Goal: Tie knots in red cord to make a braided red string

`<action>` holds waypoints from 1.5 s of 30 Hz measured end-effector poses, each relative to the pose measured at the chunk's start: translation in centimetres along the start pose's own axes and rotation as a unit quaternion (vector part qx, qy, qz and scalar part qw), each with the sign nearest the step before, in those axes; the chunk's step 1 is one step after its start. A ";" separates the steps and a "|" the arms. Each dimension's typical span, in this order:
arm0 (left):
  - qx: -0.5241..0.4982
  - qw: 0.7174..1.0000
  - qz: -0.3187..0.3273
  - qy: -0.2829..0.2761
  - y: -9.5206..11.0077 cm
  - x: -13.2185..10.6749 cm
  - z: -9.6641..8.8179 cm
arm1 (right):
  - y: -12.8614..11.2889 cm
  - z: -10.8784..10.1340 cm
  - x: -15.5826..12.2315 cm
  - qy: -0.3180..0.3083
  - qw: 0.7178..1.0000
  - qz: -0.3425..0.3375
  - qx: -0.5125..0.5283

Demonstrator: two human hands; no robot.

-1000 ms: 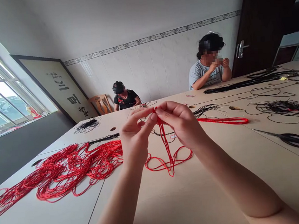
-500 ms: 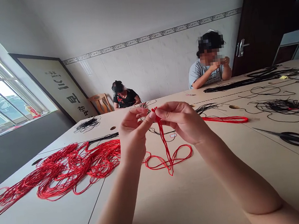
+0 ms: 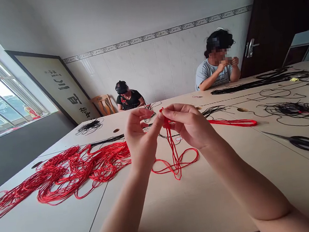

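Red cord [image 3: 173,147] hangs from my fingertips, its upper end gathered into a small knotted bunch and its lower loops resting on the table. My right hand [image 3: 186,122] pinches the bunch between thumb and fingers. Against the same spot presses the thumb of my left hand [image 3: 141,133], with its other fingers curled and partly raised. Exactly how the strands cross at the fingertips is too small to make out. On the left lies a large tangled heap of red cord [image 3: 94,167].
Black-handled scissors [image 3: 296,140] lie at the right, near a folded red cord bundle [image 3: 234,123]. Black cords [image 3: 293,110] spread over the right side of the table [image 3: 195,203]. Two people sit across, one with a grey sleeve [image 3: 203,75], the other wearing a black cap [image 3: 121,87].
My left hand has shifted slightly right, its thumb closer to the right fingertips. The cord's knotted top and hanging loops have moved a little. The right hand stays nearly in place.
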State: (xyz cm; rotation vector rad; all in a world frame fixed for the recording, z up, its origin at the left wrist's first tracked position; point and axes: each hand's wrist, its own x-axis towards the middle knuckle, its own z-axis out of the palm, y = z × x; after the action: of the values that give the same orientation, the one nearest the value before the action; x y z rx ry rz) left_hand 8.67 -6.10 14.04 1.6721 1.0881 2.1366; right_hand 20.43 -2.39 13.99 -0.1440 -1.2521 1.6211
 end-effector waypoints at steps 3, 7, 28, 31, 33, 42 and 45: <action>-0.106 0.987 -0.092 -0.083 0.2 0.4 -0.3 | 0.0 -0.2 0.1 -0.024 0.998 0.035 0.037; -0.133 0.981 -0.106 -0.090 0.8 0.5 -0.5 | 0.1 0.2 0.0 -0.030 0.999 0.007 0.006; 0.014 0.976 -0.116 -0.183 -0.7 0.6 -0.2 | 1.5 -0.5 0.8 0.082 0.990 -0.069 -0.092; 0.049 0.971 -0.083 -0.220 -1.0 0.4 0.2 | 1.3 -0.5 0.9 0.095 0.991 -0.063 -0.074; 0.072 0.970 -0.042 -0.230 -1.2 0.1 0.4 | 1.1 -0.4 0.8 0.094 0.991 -0.066 -0.068; 0.122 0.982 0.084 -0.116 -0.3 -0.5 0.3 | 0.4 0.7 -0.7 0.104 0.980 -0.109 -0.128; 0.116 0.983 0.082 -0.119 0.1 -0.6 0.1 | 0.5 0.7 -1.0 0.114 0.982 -0.109 -0.106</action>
State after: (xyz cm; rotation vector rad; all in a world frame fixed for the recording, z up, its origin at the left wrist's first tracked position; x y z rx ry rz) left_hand 9.02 -6.48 13.66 2.1264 1.2021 1.8932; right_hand 20.15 -3.53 13.45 -0.3052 -1.2142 1.2453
